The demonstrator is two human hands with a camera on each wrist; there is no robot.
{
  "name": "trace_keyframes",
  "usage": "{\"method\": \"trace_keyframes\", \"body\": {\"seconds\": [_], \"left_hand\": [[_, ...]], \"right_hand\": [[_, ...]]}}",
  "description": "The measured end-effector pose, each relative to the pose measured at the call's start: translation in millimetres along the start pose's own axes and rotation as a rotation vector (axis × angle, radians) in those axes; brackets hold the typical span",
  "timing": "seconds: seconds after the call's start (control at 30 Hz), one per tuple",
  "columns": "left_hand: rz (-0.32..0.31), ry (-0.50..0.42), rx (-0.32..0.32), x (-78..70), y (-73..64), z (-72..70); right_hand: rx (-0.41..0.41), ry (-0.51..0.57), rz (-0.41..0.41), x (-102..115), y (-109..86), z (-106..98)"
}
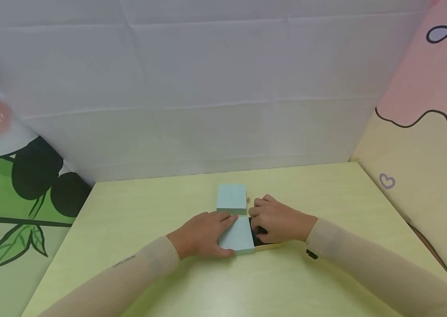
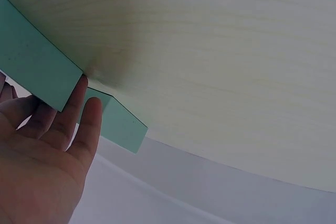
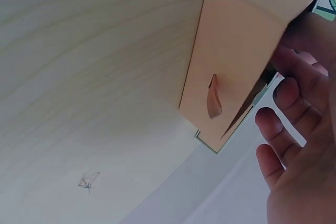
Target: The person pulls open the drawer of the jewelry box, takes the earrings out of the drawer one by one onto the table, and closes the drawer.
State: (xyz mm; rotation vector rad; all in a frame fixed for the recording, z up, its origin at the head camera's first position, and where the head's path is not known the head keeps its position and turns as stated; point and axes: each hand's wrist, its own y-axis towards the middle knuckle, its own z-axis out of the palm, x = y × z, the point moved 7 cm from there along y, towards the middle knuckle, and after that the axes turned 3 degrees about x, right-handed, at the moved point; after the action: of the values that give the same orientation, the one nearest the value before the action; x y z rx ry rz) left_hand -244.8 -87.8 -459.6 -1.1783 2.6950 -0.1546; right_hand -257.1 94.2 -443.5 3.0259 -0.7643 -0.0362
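A light blue slide-out box [image 1: 238, 237] lies on the table, its tan drawer [image 1: 268, 247] pulled partly out to the right. Inside, the drawer is black. My left hand [image 1: 205, 235] holds the blue sleeve of this box, thumb along the near side and fingers over the far part. My right hand [image 1: 278, 221] reaches into the drawer with thumb and forefinger. Those fingertips are hidden by the drawer wall in the right wrist view, so I cannot tell what they hold. A tan pull tab [image 3: 214, 100] hangs from the drawer's front.
Just behind stands a second light blue box [image 1: 231, 197], shut, with a small tan tab [image 1: 248, 199] on its right side. The pale wooden table [image 1: 148, 198] meets a white cloth wall [image 1: 207, 88] at the back. Painted panels flank both sides.
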Motion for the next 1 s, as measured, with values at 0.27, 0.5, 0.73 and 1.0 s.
{"method": "trace_keyframes", "body": {"seconds": [0.27,0.5,0.73,1.0], "left_hand": [[-0.004,-0.013,0.007,-1.1,-1.0,1.1],[0.002,0.006,-0.001,-0.6,-1.2,1.4],[0.009,0.014,-0.009,0.2,-0.3,1.8],[0.008,0.003,-0.001,0.2,-0.1,1.1]], "right_hand": [[-0.012,0.018,0.013,0.2,-1.0,2.2],[-0.023,0.028,0.012,0.3,-0.1,3.0],[-0.023,0.029,0.013,0.0,2.1,4.6],[-0.021,0.048,0.021,-1.7,1.1,0.9]]}}
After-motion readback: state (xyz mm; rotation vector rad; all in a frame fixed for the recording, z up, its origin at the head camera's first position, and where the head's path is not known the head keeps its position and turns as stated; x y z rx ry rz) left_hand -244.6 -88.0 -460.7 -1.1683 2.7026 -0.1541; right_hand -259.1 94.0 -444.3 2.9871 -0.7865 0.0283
